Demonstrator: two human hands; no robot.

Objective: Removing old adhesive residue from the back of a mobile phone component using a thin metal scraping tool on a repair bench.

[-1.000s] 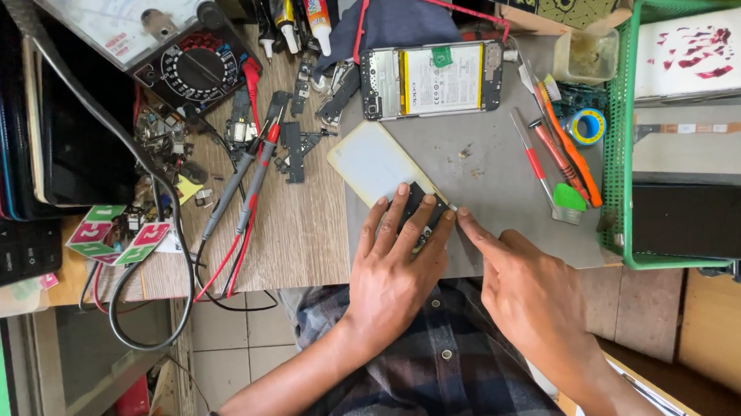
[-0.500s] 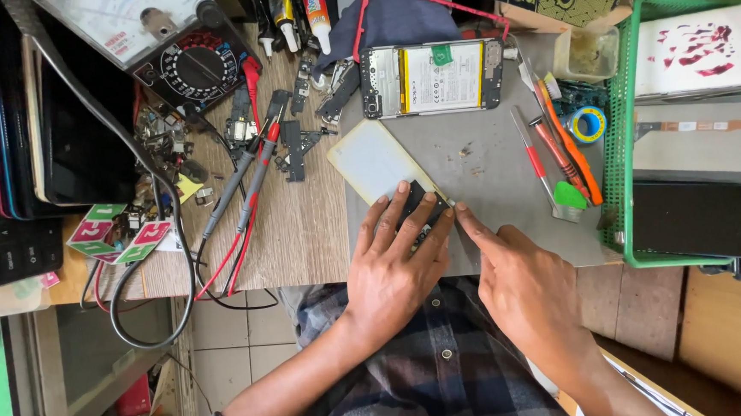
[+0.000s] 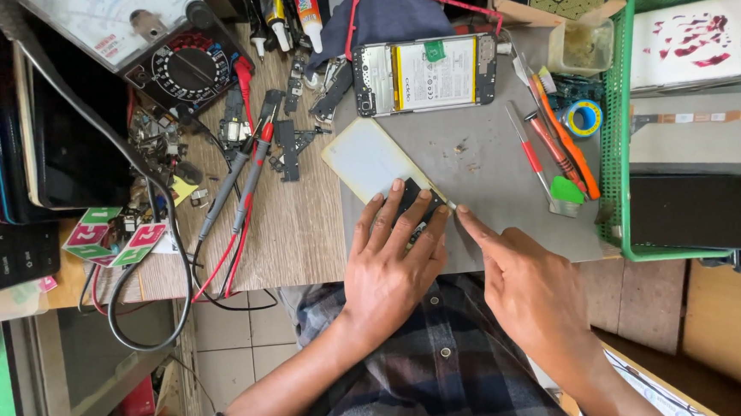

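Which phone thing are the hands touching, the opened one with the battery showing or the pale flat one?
The pale flat panel. The left hand presses its near end and the right hand touches its corner. The opened phone lies farther back, untouched.
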